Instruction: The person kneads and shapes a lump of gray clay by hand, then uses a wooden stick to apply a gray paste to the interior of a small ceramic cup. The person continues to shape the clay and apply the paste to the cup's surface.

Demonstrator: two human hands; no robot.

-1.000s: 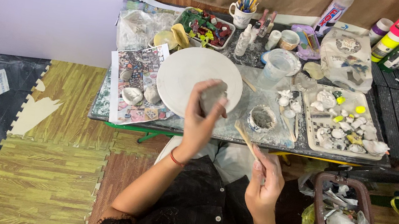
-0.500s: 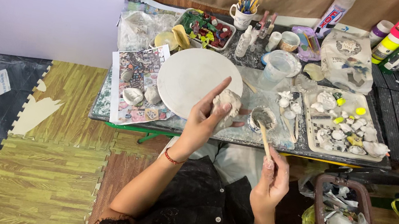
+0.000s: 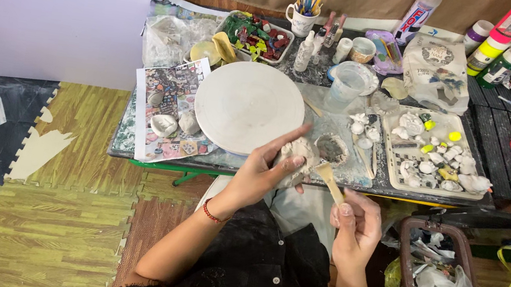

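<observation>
My left hand (image 3: 263, 171) grips a lump of grey clay (image 3: 296, 156) just over the near edge of the low table (image 3: 227, 159). My right hand (image 3: 357, 224) holds a wooden modelling tool (image 3: 329, 179), and the tool's flat tip sits right beside the clay. A small grey clay bowl (image 3: 332, 149) lies on the table just behind the lump. A large white round plate (image 3: 248, 106) lies to the left of it.
A tray of small clay pieces (image 3: 435, 154) stands at right, with a plastic cup (image 3: 349, 83), a mug of brushes (image 3: 304, 12), paint bottles (image 3: 503, 38) and a tray of coloured bits (image 3: 256, 35) behind. A bin of scraps (image 3: 439, 270) stands on the floor mats.
My left hand with the clay has dropped from above the plate toward the table's near edge. My right hand has brought the wooden tool's tip up against the clay.
</observation>
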